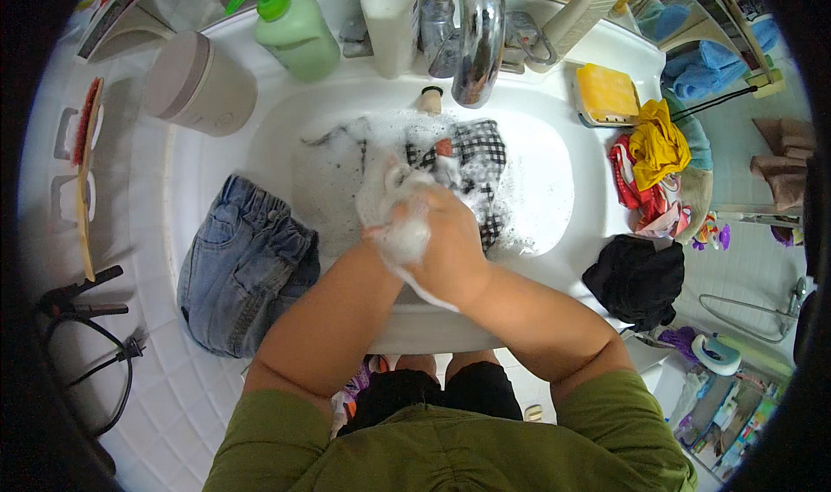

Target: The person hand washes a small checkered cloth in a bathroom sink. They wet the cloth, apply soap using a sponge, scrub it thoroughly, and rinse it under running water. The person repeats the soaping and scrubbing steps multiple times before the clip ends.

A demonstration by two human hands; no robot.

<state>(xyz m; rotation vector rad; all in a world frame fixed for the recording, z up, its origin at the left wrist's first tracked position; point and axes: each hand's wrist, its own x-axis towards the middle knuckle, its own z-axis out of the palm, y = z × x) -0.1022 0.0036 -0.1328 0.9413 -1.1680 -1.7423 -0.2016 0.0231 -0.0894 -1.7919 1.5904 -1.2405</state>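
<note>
My two hands are pressed together over the soapy water, bunched around a foam-covered whitish cloth [410,232]. Suds hide most of the fingers of my left hand [380,222], which is on the left side of the bundle. My right hand [451,239] is curled over it from the right, with a thin white strip trailing below. Just beyond, a black-and-white checked cloth [480,145] lies partly under the foam in the white washbasin [552,167]. A small reddish patch shows beside the checks.
A chrome faucet [478,44] overhangs the basin. Along the back stand a green pump bottle [298,37], a white bottle [391,28] and a lidded canister [201,83]. Folded jeans [243,271] rest on the left rim. Yellow soap [607,93], a yellow cloth [659,145] and black fabric [639,281] are at right.
</note>
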